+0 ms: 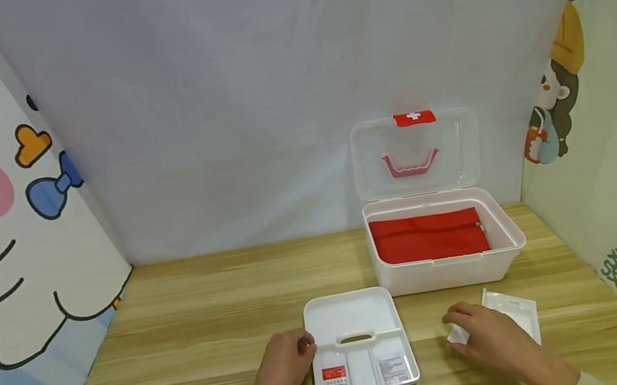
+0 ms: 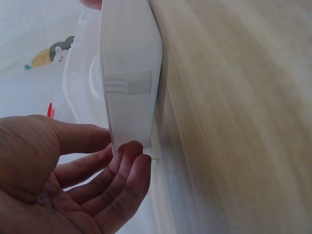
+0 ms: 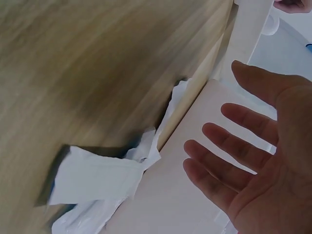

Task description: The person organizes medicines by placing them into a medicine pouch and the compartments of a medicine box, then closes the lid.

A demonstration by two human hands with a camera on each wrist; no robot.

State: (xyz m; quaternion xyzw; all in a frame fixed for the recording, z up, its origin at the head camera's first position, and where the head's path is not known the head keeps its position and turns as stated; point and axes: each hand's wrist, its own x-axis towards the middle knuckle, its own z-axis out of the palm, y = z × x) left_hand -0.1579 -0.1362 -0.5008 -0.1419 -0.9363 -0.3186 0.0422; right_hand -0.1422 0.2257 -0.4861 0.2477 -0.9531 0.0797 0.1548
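My left hand (image 1: 286, 368) is at the left edge of a white divided tray (image 1: 351, 315). In the left wrist view its thumb meets the tray's rim and curled fingertips (image 2: 130, 151) lie against the side wall. The tray holds a red-and-white packet (image 1: 335, 380) and a printed clear packet (image 1: 393, 368). My right hand (image 1: 489, 336) hovers over the table right of the tray, a small white piece (image 1: 458, 335) showing under its fingers. Its fingers spread loosely in the right wrist view, apart from the white packets (image 3: 97, 175). A flat white packet (image 1: 518, 312) lies beside that hand.
Behind the right hand stands a white first-aid box (image 1: 441, 274), its clear lid (image 1: 369, 147) raised. A red zip pouch (image 1: 428, 237) lies inside the box. A pale curtain (image 1: 236, 205) hangs behind the wooden table (image 1: 201, 321), with printed sheets at both sides.
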